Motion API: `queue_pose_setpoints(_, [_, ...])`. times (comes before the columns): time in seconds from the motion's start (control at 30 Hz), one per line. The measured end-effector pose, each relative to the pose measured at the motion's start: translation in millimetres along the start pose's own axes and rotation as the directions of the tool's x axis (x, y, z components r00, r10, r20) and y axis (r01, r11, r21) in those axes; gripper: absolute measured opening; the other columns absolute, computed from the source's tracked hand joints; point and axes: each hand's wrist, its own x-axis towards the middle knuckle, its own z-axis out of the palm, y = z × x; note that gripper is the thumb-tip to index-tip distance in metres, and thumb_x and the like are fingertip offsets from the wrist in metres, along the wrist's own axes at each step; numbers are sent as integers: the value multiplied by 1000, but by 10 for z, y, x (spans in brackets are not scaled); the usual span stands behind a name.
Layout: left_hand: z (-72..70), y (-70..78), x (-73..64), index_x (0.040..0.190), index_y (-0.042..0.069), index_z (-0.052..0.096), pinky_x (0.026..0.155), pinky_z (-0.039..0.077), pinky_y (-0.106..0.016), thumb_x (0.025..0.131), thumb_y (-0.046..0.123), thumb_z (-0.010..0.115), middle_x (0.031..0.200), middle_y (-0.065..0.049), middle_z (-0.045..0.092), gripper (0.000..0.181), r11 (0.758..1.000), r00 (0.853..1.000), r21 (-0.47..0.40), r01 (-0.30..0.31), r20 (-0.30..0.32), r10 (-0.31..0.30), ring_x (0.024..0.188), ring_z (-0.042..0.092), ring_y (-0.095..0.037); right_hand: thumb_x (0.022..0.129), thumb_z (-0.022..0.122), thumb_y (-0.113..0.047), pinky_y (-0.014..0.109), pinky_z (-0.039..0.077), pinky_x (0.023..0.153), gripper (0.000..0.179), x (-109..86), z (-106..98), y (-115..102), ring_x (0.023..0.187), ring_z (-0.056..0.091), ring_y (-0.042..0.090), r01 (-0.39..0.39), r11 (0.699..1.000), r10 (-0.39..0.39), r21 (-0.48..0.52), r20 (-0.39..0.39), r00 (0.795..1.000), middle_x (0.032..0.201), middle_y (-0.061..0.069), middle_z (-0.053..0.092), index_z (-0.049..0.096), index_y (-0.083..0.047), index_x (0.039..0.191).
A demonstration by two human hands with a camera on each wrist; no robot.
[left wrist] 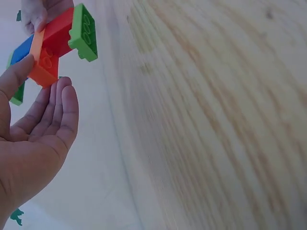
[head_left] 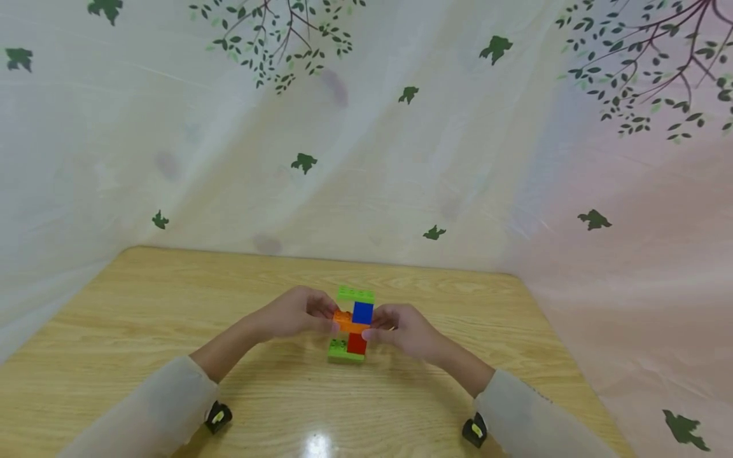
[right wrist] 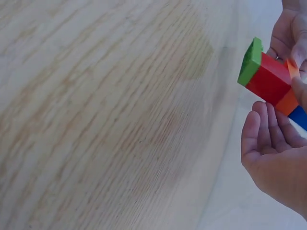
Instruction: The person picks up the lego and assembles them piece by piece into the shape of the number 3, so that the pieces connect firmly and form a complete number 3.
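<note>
A stack of toy building bricks is held between both hands in the head view. From bottom to top it has a light green brick (head_left: 346, 357), a red brick (head_left: 357, 343), an orange brick (head_left: 350, 323), a blue brick (head_left: 363, 313) and another light green brick (head_left: 356, 294). The left hand (head_left: 300, 313) pinches the orange brick's left end between thumb and fingers. From the other side, the right hand (head_left: 403, 331) pinches the orange brick's right end, its thumb close above the red brick. I cannot tell whether the stack touches the table.
The wooden table (head_left: 275, 407) reaches back to a pale curtain (head_left: 366, 191) printed with leaves and branches. A small black device (head_left: 218, 417) sits under the left sleeve, and another black device (head_left: 474, 430) under the right sleeve.
</note>
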Motion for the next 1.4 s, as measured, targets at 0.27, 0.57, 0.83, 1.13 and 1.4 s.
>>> queue_pose_setpoints(0.27, [31,-27,54,123,0,68,93,56,-42,95,30,75,112,-11,73,41,983,991,-148,111,-62,-121,102,69,-28,100,68,-33,41,59,87,47,69,31,-11,100,68,32,-137,971,151,197,-58,987,104,9,72,65,5,127])
queue_pose_setpoints(0.57, [131,-33,169,120,-7,69,90,58,-42,97,25,74,113,-22,70,40,933,964,-300,196,-116,-240,102,71,-34,103,65,-26,40,59,86,37,170,84,-6,88,70,20,-221,902,288,370,-136,948,101,11,74,68,6,120])
queue_pose_setpoints(0.83, [182,-88,200,121,-10,68,85,60,-39,98,20,71,110,-20,72,38,929,954,-286,235,-117,-277,95,72,-29,103,63,-14,35,59,81,32,183,129,47,81,68,17,-226,863,299,452,-97,949,94,10,73,65,14,119])
queue_pose_setpoints(1.13, [219,-134,234,122,-13,67,83,60,-38,99,12,69,105,-16,73,34,922,944,-265,280,-97,-315,91,72,-25,102,61,-6,32,58,82,29,216,128,123,84,69,17,-264,825,316,500,-20,949,90,8,74,63,16,120])
queue_pose_setpoints(1.4, [237,-166,303,120,-10,70,83,60,-36,100,15,68,104,-12,74,32,915,929,-239,325,-101,-356,91,71,-22,103,60,-6,33,58,82,28,237,111,112,85,68,19,-329,787,385,521,2,923,94,11,73,63,15,121])
